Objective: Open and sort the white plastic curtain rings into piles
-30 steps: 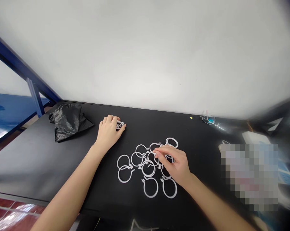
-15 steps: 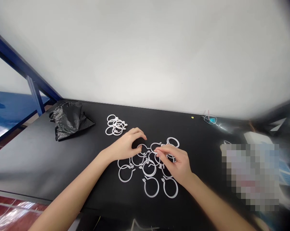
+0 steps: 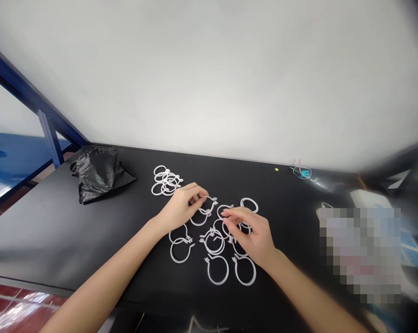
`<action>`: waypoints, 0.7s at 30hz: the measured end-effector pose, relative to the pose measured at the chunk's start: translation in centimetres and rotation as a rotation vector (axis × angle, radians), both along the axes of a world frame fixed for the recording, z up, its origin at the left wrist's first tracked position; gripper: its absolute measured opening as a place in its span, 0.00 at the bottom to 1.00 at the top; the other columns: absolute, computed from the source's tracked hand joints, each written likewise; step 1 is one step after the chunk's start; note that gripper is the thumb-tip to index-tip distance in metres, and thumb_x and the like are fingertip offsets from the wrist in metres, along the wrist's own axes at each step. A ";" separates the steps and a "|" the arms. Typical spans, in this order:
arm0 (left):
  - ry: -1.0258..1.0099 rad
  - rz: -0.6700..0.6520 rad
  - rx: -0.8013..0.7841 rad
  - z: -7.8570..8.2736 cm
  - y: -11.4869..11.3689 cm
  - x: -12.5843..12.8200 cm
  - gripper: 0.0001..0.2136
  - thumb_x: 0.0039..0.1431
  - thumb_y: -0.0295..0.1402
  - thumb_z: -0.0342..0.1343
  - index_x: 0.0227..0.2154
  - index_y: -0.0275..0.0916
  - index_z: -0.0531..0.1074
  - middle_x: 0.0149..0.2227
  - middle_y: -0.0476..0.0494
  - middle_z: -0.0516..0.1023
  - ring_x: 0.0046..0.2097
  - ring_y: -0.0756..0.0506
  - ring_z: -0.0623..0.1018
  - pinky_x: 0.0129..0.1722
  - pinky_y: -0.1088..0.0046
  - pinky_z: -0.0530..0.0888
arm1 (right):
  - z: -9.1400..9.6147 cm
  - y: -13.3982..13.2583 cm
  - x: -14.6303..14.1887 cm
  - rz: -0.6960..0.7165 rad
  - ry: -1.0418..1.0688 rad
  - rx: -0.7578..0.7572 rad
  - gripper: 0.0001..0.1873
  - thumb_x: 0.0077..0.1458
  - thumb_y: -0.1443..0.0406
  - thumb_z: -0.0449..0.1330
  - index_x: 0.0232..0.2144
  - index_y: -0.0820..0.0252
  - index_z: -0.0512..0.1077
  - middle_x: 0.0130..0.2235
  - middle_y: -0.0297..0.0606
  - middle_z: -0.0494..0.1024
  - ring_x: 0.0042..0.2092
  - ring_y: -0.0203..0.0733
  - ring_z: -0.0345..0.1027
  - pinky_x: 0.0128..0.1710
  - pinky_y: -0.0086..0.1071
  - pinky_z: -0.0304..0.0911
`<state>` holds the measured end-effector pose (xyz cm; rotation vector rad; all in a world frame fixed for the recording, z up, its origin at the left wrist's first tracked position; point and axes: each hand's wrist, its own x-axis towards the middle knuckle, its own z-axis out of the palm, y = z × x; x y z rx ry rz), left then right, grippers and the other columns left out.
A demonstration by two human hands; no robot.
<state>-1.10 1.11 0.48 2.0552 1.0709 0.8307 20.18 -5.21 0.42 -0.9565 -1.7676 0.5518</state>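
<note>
My left hand (image 3: 184,203) pinches a white plastic curtain ring (image 3: 214,206) between thumb and fingers, above the loose rings. My right hand (image 3: 252,231) is just to the right, thumb and index fingertips a little apart over another ring (image 3: 226,227), with nothing clearly held. Beneath and in front of both hands lie several open curtain rings (image 3: 218,283) with small clasp ends, some overlapping. Part of this spread is hidden under my right hand. Farther back, beyond my left hand, sits a small heap of white rings (image 3: 167,181).
A crumpled black plastic bag (image 3: 100,173) lies at the left on the black table (image 3: 132,249). At the back right are a small clear item with blue marks (image 3: 304,173) and a yellow speck (image 3: 276,169). Blurred packages (image 3: 371,201) stand at the right. A pale wall rises behind.
My left hand has closed from a loose curl onto a curtain ring and lifted it slightly. My right hand's fingertips have parted slightly and it has hardly moved.
</note>
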 end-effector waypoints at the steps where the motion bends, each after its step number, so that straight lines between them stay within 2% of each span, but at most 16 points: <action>1: -0.042 -0.013 -0.021 0.1 -0.2 0.2 0.07 0.64 0.29 0.51 0.37 0.37 0.74 0.36 0.45 0.73 0.31 0.52 0.73 0.32 0.75 0.73 | -0.1 0.0 0.0 0.014 -0.006 -0.002 0.11 0.56 0.72 0.62 0.42 0.58 0.76 0.36 0.39 0.81 0.30 0.37 0.74 0.28 0.31 0.73; 4: -0.128 -0.079 -0.078 0.4 -0.9 1.0 0.06 0.62 0.30 0.54 0.37 0.37 0.76 0.36 0.45 0.73 0.30 0.52 0.74 0.30 0.77 0.73 | -0.3 -0.1 -0.1 0.065 -0.012 -0.014 0.16 0.56 0.70 0.63 0.47 0.57 0.74 0.38 0.39 0.80 0.31 0.37 0.75 0.29 0.30 0.75; 7: -0.183 -0.125 -0.103 0.4 -1.5 1.6 0.07 0.62 0.30 0.55 0.37 0.37 0.77 0.37 0.44 0.74 0.31 0.53 0.74 0.29 0.77 0.72 | -0.4 -0.2 -0.2 0.061 -0.001 -0.019 0.14 0.57 0.69 0.61 0.47 0.56 0.74 0.35 0.37 0.80 0.31 0.36 0.75 0.30 0.30 0.76; 14: -0.211 -0.064 -0.136 0.5 -1.8 1.9 0.07 0.62 0.34 0.55 0.37 0.37 0.76 0.36 0.44 0.74 0.27 0.54 0.72 0.25 0.78 0.69 | 0.2 -0.1 0.0 -0.006 -0.006 0.014 0.09 0.58 0.72 0.59 0.39 0.57 0.76 0.32 0.37 0.81 0.29 0.37 0.75 0.29 0.31 0.74; 19: -0.251 -0.108 -0.423 0.8 -1.8 1.5 0.12 0.59 0.36 0.59 0.44 0.37 0.70 0.23 0.52 0.72 0.24 0.52 0.73 0.26 0.77 0.70 | 0.6 -0.1 0.0 -0.054 0.004 0.034 0.10 0.59 0.73 0.59 0.39 0.57 0.77 0.31 0.37 0.82 0.29 0.38 0.76 0.30 0.32 0.75; 21: -0.297 -0.148 -0.530 1.0 -1.8 1.4 0.14 0.58 0.36 0.61 0.45 0.38 0.69 0.26 0.51 0.75 0.25 0.52 0.75 0.27 0.77 0.72 | 0.5 -0.1 0.1 -0.078 0.023 0.060 0.10 0.58 0.73 0.59 0.39 0.56 0.78 0.31 0.37 0.83 0.30 0.40 0.77 0.32 0.34 0.76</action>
